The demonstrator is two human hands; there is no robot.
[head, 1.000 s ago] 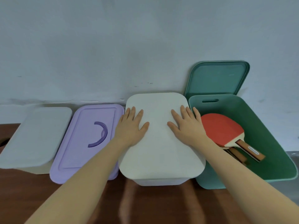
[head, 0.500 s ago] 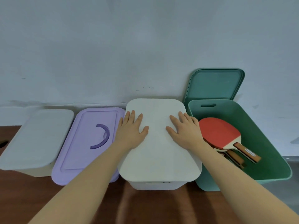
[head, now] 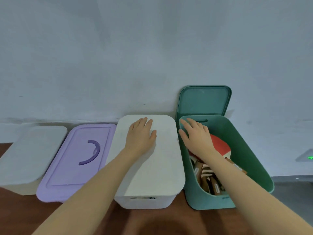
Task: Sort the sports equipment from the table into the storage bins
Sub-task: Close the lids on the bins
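On the left end of the row I see the grey bin (head: pixel 28 156), with its lid on, and just beside it the purple bin (head: pixel 74 163), also covered, with a curved handle on top. Neither of them is touched by a hand.

Next comes the white bin (head: pixel 149 167), and its lid is closed. My left hand (head: pixel 141 137) still lies flat on this lid with the fingers straight and close together, holding nothing. Half a second ago my right hand (head: pixel 196 135) was pressing the same lid too; now it has left it and reaches over the open green bin (head: pixel 250 160), fingers straight and a little spread, also holding nothing. Its fingertips are near the back rim, below the green lid (head: pixel 204 100), which stands upright against the wall.

I judge that the white bin is finished and that the green lid is the next thing to take and put down.

The task's things, the table tennis paddles (head: pixel 220 146), are already inside the green bin, one red face on top and several wooden handles below; my right forearm hides part of them. If a handle stands above the rim, the lid may not sit flat, but I cannot tell this from here. At the far right a small green light (head: pixel 310 157) shines, well apart from the bins.
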